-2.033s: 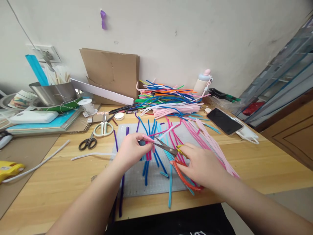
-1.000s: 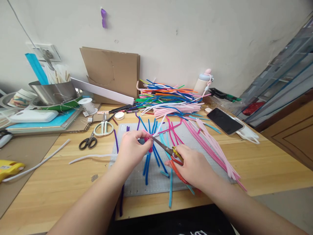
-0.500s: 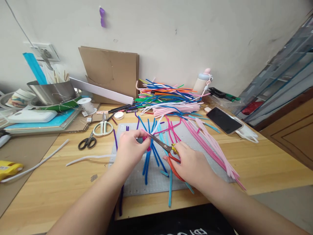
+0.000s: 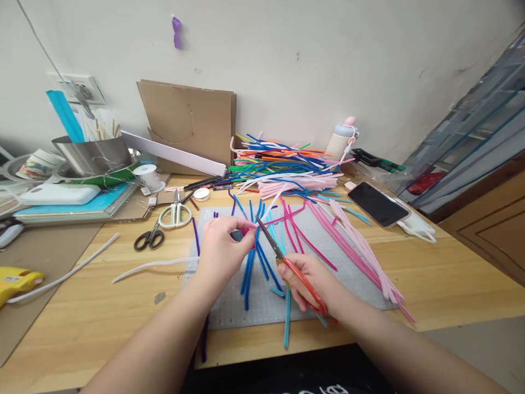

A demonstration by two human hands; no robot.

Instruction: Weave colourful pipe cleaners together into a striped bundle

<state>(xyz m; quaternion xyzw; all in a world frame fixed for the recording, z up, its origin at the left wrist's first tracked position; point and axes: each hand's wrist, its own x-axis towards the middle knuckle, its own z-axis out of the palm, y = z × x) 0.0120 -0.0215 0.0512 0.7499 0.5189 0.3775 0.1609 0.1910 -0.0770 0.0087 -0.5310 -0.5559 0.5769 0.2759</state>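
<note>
My left hand (image 4: 223, 243) is closed in a pinch on a short magenta pipe-cleaner piece (image 4: 248, 232), held just above the grey cutting mat (image 4: 328, 273). My right hand (image 4: 311, 282) grips red-handled scissors (image 4: 287, 262). Their blades point up-left, and the tip sits right beside the magenta piece at my left fingertips. Blue pipe cleaners (image 4: 251, 268) lie on the mat under both hands. Pink pipe cleaners (image 4: 353, 246) fan out to the right.
A heap of many-coloured pipe cleaners (image 4: 283, 158) lies at the back by the cardboard (image 4: 188, 120). White-handled scissors (image 4: 175, 214) and black-handled scissors (image 4: 148, 239) lie to the left. A phone (image 4: 376, 203) rests at right. A white pipe cleaner (image 4: 151, 265) lies left.
My right hand drew back toward me and turned the scissors, so the blades now stand steeper and the handles sit lower. My left hand stayed pinched over the mat.
</note>
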